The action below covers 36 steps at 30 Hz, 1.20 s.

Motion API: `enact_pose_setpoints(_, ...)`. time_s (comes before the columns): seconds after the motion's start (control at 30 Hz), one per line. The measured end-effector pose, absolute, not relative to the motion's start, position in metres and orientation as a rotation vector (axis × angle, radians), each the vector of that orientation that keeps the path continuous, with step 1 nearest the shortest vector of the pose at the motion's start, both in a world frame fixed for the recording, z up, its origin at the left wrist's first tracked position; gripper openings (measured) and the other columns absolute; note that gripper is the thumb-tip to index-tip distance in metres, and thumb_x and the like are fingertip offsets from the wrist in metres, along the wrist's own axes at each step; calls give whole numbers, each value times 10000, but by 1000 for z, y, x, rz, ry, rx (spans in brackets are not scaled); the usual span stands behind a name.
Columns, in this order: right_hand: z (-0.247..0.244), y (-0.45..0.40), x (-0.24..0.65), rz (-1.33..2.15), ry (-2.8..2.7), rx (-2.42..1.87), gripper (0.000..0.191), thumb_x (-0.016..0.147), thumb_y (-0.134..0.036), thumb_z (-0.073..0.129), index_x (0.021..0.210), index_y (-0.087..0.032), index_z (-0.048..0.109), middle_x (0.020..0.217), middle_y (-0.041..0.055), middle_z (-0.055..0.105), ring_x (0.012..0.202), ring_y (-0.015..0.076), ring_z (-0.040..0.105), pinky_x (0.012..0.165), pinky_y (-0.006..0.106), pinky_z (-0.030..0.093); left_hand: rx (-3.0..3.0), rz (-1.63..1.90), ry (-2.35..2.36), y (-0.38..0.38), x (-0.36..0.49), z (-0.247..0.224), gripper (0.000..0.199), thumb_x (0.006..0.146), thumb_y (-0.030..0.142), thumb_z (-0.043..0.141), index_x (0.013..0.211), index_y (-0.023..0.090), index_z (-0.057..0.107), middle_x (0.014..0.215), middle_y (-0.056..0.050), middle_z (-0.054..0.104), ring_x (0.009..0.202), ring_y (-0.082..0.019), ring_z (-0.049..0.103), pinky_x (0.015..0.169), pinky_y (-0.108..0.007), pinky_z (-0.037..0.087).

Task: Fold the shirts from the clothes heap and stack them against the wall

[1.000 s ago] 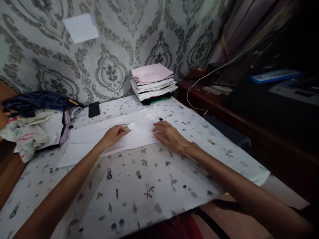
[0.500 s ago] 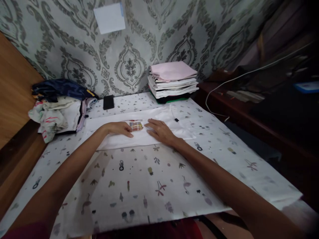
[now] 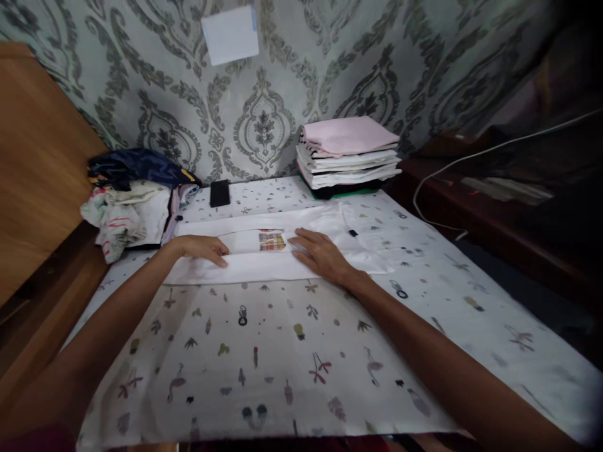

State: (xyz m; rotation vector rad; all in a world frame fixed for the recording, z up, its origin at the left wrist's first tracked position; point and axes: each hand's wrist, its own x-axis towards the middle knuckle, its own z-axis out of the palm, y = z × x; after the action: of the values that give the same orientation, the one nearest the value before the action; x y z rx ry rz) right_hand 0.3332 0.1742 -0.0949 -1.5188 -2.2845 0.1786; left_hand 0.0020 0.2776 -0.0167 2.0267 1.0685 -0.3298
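White garment (image 3: 254, 269), folded lengthwise, laid flat on a printed white cloth (image 3: 277, 339); two hands placed upon it.

Detail: a plaid printed patch (image 3: 272, 241) is shown at the garment's middle, between the hands; a small black tag (image 3: 353, 233) is seen toward its right end. By the left hand (image 3: 203, 248) the garment's left part is touched, fingers bent and thumb close to them; whether fabric is pinched cannot be told. The right hand (image 3: 321, 254) is rested palm down just right of the patch, fingers extended and slightly parted, nothing gripped. Behind: one black flat object (image 3: 219, 193); one folded stack of clothes (image 3: 348, 160), pink piece uppermost, set against the patterned wall (image 3: 264, 119). At left: one loose clothes pile (image 3: 132, 210), beside a wooden panel (image 3: 42, 163).
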Motion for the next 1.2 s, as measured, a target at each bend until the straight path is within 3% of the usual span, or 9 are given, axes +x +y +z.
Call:
enact_pose_setpoints(0.1,-99,176,334,144,-2276,-1500,403,999,-388,449,1322,-207,608,1485,142,527,1386,307,468,1128,538,386,1884,-444,1034,285,-32,-12,344,621,514,716,771,204,718,756,-8,662,755,-201,562,691,-271,409)
enact_pose_setpoints(0.4,-106,180,339,87,-2277,-1455,437,987,-433,421,1304,-215,629,1453,140,559,1363,314,499,1111,553,419,2026,-282,1331,287,-97,-12,268,601,417,636,761,202,640,813,-12,654,836,-229,596,704,-268,423)
enact_pose_setpoints(0.5,-101,177,338,81,-2271,-1423,426,985,-438,428,1280,-219,644,1439,141,570,1348,323,514,1105,549,436,2105,-240,1512,270,-105,-14,330,640,356,605,927,195,631,924,-35,673,905,-251,623,761,-293,457)
enact_pose_setpoints(0.67,-83,166,305,94,-2307,-1248,383,997,-362,414,1290,-249,633,1433,110,580,1341,310,522,1109,529,446,2368,56,1986,224,-95,-28,459,844,326,522,1272,160,516,1215,-158,626,1120,-323,604,924,-436,480)
enact_pose_setpoints(0.8,-81,162,256,155,-2438,-1066,356,997,-325,442,1288,-238,629,1446,126,567,1356,297,508,1115,535,436,2563,389,1624,195,-75,-60,448,942,329,474,1364,177,464,1406,-157,547,1313,-268,508,1103,-444,405)
enact_pose_setpoints(0.97,-96,162,224,134,-2564,-1099,408,1027,-344,413,1372,-193,568,1485,161,523,1403,293,457,1135,557,400,2582,353,1355,179,-69,-85,461,1011,380,393,1422,178,451,1585,-147,392,1490,-235,313,1214,-461,272)
enact_pose_setpoints(1.07,-101,162,224,111,-2550,-1118,414,1032,-358,406,1386,-205,557,1498,146,514,1418,279,440,1143,545,395,2560,392,1308,188,-78,-78,412,1017,361,377,1363,191,524,1534,-117,473,1446,-199,388,1195,-394,319)
enact_pose_setpoints(1.2,-102,162,226,119,-2525,-1122,405,1025,-375,431,1382,-236,563,1509,128,505,1410,275,454,1138,539,408,2592,392,1527,225,-97,-59,283,967,247,436,1153,190,641,1239,-114,665,1207,-234,581,1076,-399,436)
